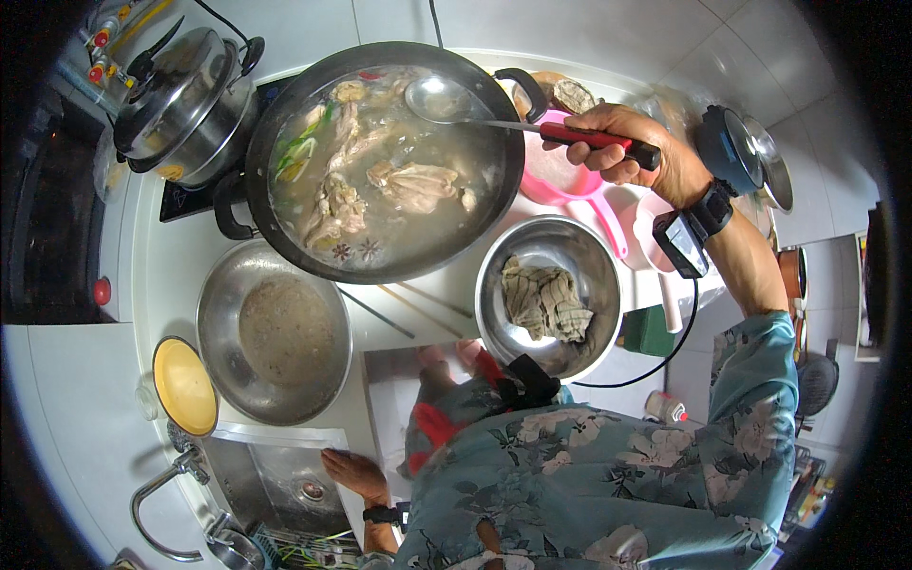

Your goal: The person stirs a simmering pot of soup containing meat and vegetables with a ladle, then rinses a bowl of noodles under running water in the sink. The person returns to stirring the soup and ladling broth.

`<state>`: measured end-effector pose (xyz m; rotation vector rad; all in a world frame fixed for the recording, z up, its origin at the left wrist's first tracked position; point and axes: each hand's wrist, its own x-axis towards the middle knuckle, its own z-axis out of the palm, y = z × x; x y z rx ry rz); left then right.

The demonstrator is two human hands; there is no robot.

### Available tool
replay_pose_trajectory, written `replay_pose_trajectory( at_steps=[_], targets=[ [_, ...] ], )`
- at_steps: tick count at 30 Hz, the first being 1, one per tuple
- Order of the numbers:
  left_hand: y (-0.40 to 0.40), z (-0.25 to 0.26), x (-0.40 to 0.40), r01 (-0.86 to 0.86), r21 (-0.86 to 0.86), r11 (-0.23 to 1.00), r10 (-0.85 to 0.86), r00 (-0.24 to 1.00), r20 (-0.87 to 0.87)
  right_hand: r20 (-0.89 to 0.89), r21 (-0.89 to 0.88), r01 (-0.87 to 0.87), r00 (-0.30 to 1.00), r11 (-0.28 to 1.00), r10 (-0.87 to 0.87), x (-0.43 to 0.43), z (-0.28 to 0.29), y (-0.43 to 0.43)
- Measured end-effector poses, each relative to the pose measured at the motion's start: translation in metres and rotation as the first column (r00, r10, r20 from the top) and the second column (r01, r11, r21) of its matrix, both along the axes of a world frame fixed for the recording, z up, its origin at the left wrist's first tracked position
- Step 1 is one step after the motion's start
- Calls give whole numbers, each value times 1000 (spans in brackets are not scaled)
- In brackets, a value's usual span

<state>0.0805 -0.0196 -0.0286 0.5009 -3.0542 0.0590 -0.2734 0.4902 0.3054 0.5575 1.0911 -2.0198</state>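
My right hand [616, 146] grips the red and black handle of a metal ladle [442, 100]. The ladle's bowl is at the far right part of a large black two-handled pot [390, 271], at the surface of cloudy broth. Pieces of pale poultry meat [413, 187], green onion [296, 153] and star anise [342, 251] lie in the broth. Low in the view, my left hand [354, 474] rests at the near edge of a steel sink [285, 474]. It looks flat, with nothing visible in it; its fingertips are hard to make out.
A steel basin [491, 285] holds a folded cloth [545, 299]. Left of it lie chopsticks [420, 310] and a wide metal pan [274, 335]. A yellow bowl [184, 385] and faucet [160, 491] stand left. A lidded pressure cooker [192, 107] and pink strainer [563, 171] flank the pot.
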Motion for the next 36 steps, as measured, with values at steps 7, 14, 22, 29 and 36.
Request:
replay_pose_trajectory(
  at_steps=[7,14,22,29,36],
  targets=[
    [1,0,-1,-17,-20,1000,18,999,28,35,-67,-44,998,997,47,-18,0,1],
    [-1,-1,1,31,11,999,-30,999,-43,48,28,-64,997,998,62,-29,7,1],
    [3,7,-3,-47,39,998,46,998,31,-285,301,-141,930,943,231,-15,16,-16],
    [8,12,-6,-21,37,999,20,999,29,-404,618,10,862,786,307,24,38,-56],
    [10,19,-9,-35,182,983,50,996,-78,-389,450,-87,877,889,282,45,53,-94]
  ],
)
